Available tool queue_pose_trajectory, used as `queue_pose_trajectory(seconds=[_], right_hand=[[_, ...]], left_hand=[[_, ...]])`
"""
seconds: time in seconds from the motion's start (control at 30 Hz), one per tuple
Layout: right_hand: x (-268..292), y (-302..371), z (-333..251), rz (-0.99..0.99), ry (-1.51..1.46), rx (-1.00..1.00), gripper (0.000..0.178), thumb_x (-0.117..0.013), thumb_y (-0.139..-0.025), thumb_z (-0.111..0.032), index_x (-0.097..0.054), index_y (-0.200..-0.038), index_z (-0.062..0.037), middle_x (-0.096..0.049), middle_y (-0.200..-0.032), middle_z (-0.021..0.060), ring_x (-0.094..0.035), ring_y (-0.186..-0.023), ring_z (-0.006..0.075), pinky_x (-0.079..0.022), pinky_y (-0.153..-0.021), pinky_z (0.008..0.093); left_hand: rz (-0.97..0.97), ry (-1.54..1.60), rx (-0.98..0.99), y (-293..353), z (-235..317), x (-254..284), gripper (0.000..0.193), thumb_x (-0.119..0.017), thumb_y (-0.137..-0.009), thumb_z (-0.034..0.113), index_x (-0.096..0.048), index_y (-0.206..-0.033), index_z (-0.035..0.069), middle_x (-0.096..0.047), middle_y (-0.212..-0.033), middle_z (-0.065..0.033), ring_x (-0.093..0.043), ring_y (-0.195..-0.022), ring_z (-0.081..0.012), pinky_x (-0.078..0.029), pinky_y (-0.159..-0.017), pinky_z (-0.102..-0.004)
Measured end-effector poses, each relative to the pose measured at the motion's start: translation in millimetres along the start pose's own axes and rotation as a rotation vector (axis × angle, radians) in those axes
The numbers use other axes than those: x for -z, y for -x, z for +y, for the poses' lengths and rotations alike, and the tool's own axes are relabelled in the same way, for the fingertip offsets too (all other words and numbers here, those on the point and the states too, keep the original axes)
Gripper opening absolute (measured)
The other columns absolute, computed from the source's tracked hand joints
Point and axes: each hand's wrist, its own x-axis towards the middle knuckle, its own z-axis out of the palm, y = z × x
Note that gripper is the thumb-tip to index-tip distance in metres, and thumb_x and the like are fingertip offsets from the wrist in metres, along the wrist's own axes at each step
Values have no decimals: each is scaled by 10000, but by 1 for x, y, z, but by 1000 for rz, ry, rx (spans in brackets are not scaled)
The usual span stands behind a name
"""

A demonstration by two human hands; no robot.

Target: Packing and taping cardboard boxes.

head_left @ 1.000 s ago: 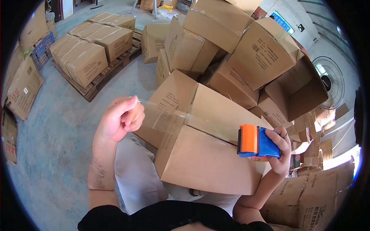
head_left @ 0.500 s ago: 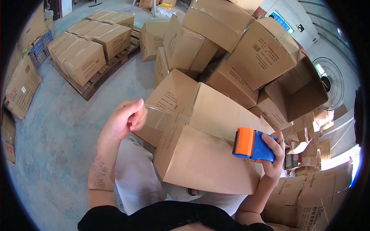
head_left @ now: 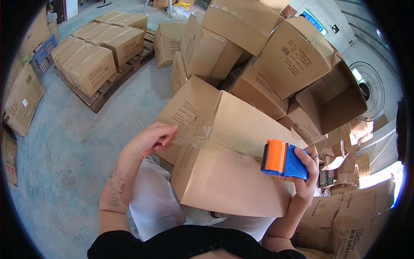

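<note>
A large cardboard box (head_left: 233,172) lies before me, its long flaps meeting in a seam. Clear packing tape (head_left: 189,139) runs over the box's left edge toward my left hand (head_left: 157,137). That hand's fingers are curled closed at the tape's loose end, beside the box's left side. At the right end of the seam, my right hand (head_left: 307,166) grips an orange and blue tape dispenser (head_left: 282,159), its toothed black edge facing left. The dispenser sits on or just above the box top; the tape along the seam is hard to see.
Large cartons (head_left: 241,19) are piled beyond the box, one open box (head_left: 334,101) on its side. Sealed cartons (head_left: 90,71) stand on a wooden pallet (head_left: 99,101) at the far left. A fan (head_left: 366,90) and flattened cardboard (head_left: 345,220) are at the right.
My left hand has moved right and slightly down, turning toward the box, and the tape stretch has come down with it. My right hand with the dispenser has hardly moved.
</note>
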Motion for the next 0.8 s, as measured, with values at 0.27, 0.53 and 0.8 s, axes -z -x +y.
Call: queue_pose_trajectory(seconds=[0.27, 0.53, 0.8], right_hand=[[-1, -3, -5, -1, 21, -22, 585, -628, -544, -78, -705, -1124, -62, -478, -849, 86, -448, -786, 229, -377, -706, 318], [-1, -7, -8, -15, 46, -5, 590, -630, -539, -102, -717, -1122, -74, -482, -845, 83, -466, -777, 232, -396, -699, 319], [5, -10, -12, -26, 87, 40, 560, -715, -564, -150, -734, -1124, -165, -501, -838, 85, -525, -716, 256, -436, -638, 346]], left_hand=[[-127, -221, 209, -10, -13, -28, 539, -483, -1025, 454, -488, -605, 116, -379, -553, 56, -308, -473, -64, -249, -438, -229], [193, -797, 322, -6, -45, -22, 587, -432, -1025, 521, -614, -758, 31, -601, -670, -36, -577, -592, -159, -458, -531, -344], [310, -1066, -750, 0, 70, -99, 424, -396, -1044, 393, -644, -1120, 58, -670, -1144, -142, -623, -1077, -347, -492, -915, -404]])
